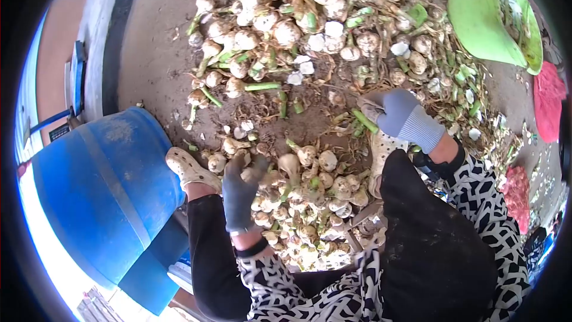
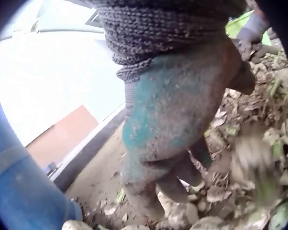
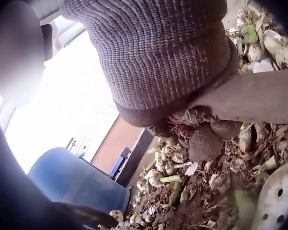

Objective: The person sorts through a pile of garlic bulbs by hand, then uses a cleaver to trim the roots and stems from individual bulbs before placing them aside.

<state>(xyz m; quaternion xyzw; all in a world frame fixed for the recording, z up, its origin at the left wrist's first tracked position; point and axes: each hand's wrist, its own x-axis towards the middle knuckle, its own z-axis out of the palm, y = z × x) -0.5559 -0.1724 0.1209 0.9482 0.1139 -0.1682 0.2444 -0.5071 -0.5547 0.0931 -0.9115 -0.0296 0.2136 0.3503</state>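
Observation:
My gloved left hand (image 1: 241,194) hangs over the near heap of garlic bulbs (image 1: 307,155). Its fingers (image 2: 182,177) point down, loosely bent, holding nothing visible. A blurred bulb (image 1: 289,166) is just right of it; the left wrist view shows a blurred bulb with a green stem (image 2: 252,163). Beside the right shoe, my gloved right hand (image 1: 402,116) has its fingers curled round a garlic piece, mostly hidden, with a green stem (image 1: 364,120) at the fingertips. Reddish roots (image 3: 181,129) show between those fingers in the right wrist view.
A larger garlic heap (image 1: 286,33) spreads across the ground at the far side. The blue barrel (image 1: 110,185) lies at the left, and a green tub (image 1: 488,21) is tipped at the upper right. Pale shoes (image 1: 192,170) flank the near heap. Red cloth-like pieces (image 1: 548,98) lie far right.

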